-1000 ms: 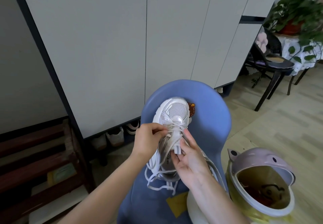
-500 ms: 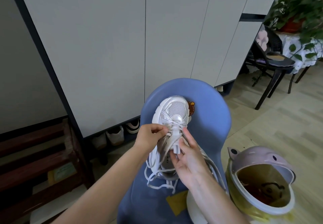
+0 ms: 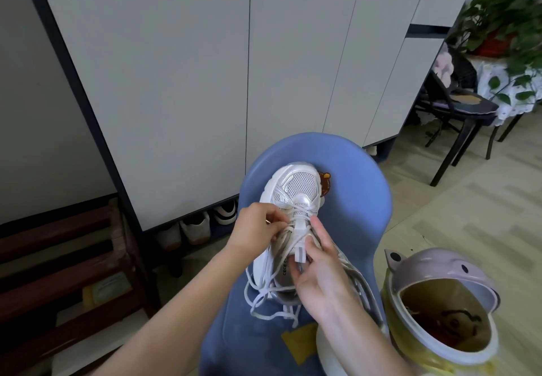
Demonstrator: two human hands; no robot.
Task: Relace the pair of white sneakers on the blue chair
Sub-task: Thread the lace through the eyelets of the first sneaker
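— Cabinet doors fill the wall beyond both hands. What lies under them?

— Blue chair, with a white sneaker on it, toe pointing away. A lilac-lidded bin stands to the right of the right hand.

— And the hands?

— Left hand has its fingers curled, pinching the lace at the sneaker's left eyelets. Right hand grips the tongue, thumb and fingers closed on it. Loose lace ends trail on the seat below.
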